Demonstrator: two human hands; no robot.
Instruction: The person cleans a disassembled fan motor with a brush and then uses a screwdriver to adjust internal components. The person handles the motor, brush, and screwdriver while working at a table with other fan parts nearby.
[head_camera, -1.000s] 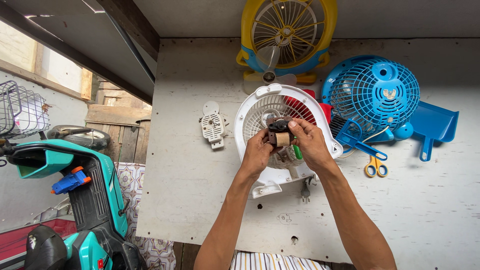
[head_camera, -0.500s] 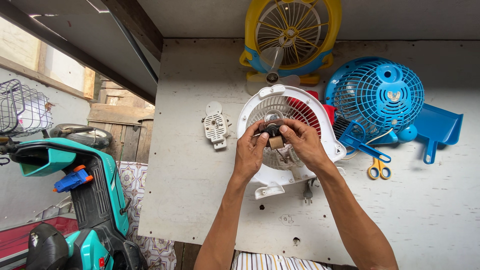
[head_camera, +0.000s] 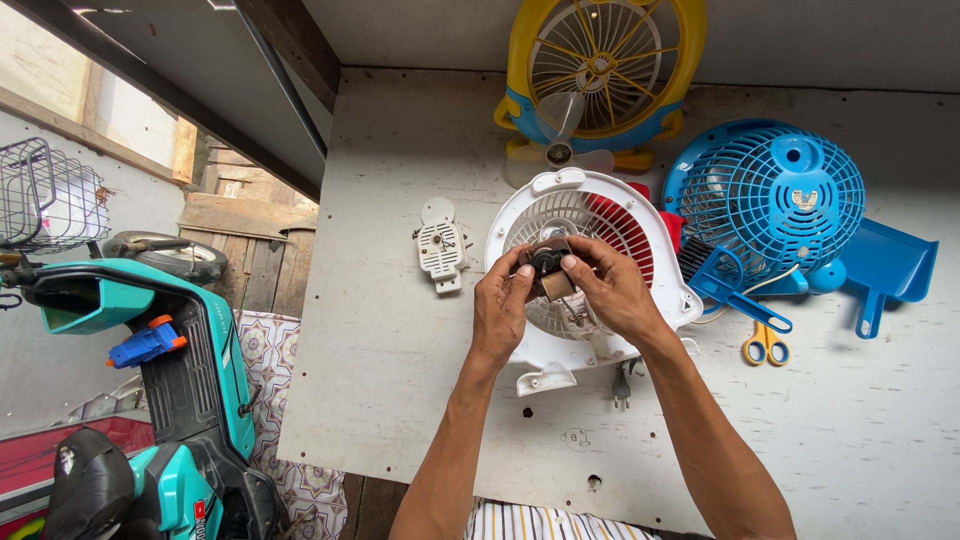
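Both my hands hold a small dark fan motor (head_camera: 546, 268) with a brown coil over the middle of a white fan housing (head_camera: 545, 360) that lies on the grey board. My left hand (head_camera: 500, 305) grips the motor from the left with thumb and fingers. My right hand (head_camera: 610, 285) pinches it from the right and top. A red grille part (head_camera: 625, 225) shows inside the housing behind my right hand. A wire and a plug (head_camera: 621, 385) trail below the housing.
A white motor cover (head_camera: 441, 246) lies left of the housing. A yellow-and-blue fan (head_camera: 600, 75) stands at the back, a blue fan grille (head_camera: 775, 200), blue scoop (head_camera: 893, 265) and yellow scissors (head_camera: 765, 343) at right. A teal scooter (head_camera: 150, 370) stands left of the board's edge.
My hands with the motor shifted a little up over the housing and turned it; the view moved slightly. Other things stay where they were.
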